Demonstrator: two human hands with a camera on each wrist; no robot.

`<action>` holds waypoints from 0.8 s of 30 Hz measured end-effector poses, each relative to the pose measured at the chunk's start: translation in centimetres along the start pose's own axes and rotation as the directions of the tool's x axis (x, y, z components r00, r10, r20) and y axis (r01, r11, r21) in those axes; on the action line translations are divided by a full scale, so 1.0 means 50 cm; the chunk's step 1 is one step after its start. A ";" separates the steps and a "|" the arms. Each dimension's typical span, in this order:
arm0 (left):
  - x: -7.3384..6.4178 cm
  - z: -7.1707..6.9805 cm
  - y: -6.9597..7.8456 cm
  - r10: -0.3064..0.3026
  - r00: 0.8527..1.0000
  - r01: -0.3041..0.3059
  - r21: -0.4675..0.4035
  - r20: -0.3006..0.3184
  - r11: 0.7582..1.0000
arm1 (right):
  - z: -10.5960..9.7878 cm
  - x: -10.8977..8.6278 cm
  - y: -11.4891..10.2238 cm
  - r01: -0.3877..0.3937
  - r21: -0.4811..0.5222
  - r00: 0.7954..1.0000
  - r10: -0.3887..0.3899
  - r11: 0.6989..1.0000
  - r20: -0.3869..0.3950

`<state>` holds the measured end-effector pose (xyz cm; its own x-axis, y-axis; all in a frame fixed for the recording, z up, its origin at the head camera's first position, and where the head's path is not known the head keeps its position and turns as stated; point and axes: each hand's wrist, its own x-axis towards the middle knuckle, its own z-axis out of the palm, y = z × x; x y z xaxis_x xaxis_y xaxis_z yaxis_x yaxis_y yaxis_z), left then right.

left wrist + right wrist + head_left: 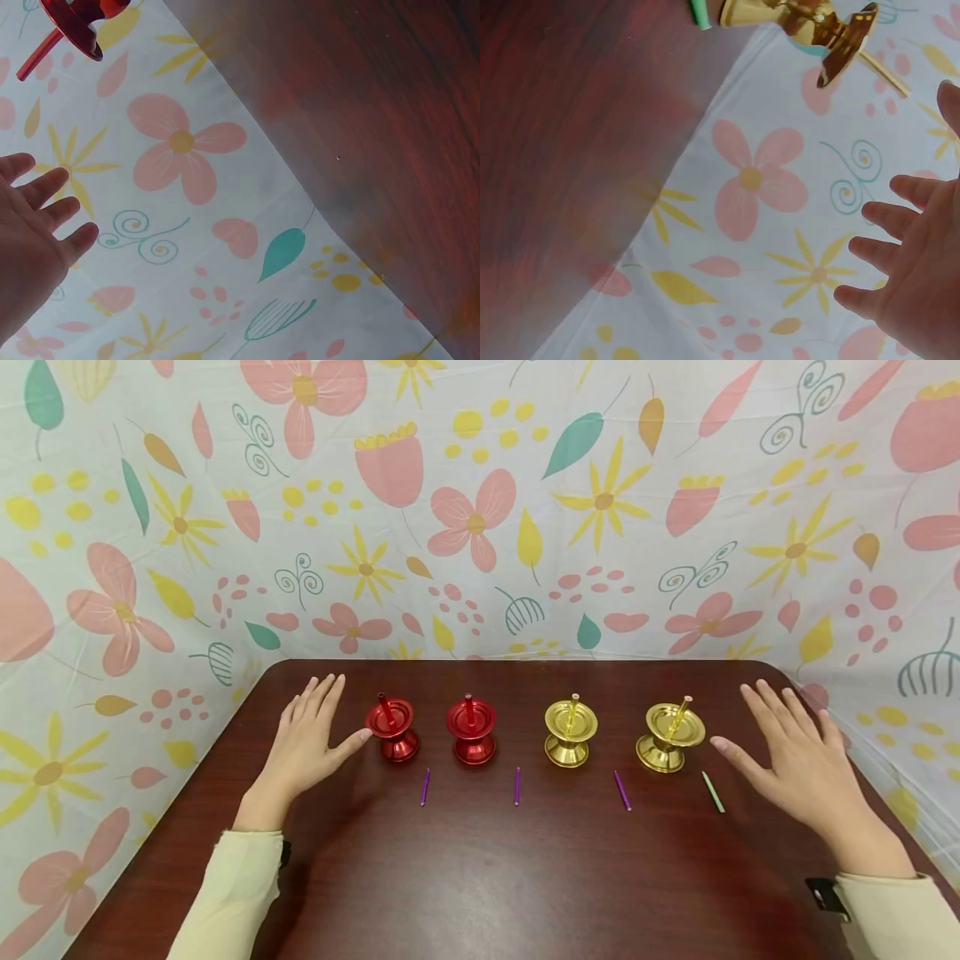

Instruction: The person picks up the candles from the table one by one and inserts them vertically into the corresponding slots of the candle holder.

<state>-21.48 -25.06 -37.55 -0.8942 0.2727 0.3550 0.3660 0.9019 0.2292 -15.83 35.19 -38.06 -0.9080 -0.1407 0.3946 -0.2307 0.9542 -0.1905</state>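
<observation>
My left hand is held out with straight fingers at the left, its thumb close to a red metal candle holder; whether they touch I cannot tell. Another red candle holder stands to its right, followed by a gold one and a second gold one. Each is upright with a thin tube rising from its dish. Nearest to that last holder is my right hand, spread and holding nothing. In front lie thin purple candles and a pale green candle.
The dark wooden table has rounded back corners. Behind it and along both sides hangs a white cloth printed with flowers and leaves. A dark strap circles the right wrist by the cream sleeve.
</observation>
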 end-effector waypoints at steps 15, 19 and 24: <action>-0.002 -0.007 0.001 0.053 0.998 -0.057 -0.086 -0.044 0.995 | -0.016 0.019 -0.037 0.068 0.054 0.995 -0.063 0.996 -0.079; -0.001 -0.011 0.004 0.048 0.998 -0.053 -0.111 -0.043 0.992 | -0.021 0.026 -0.049 0.085 0.065 0.992 -0.078 0.994 -0.104; 0.000 -0.015 0.007 0.051 0.997 -0.057 -0.133 -0.050 0.990 | -0.025 0.033 -0.066 0.102 0.076 0.987 -0.091 0.992 -0.135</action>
<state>-21.16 -24.99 -36.81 -0.8605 0.3012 0.4109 0.4474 0.8325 0.3267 -16.10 32.15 -35.64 -0.8278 -0.1899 0.5280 -0.3479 0.9119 -0.2176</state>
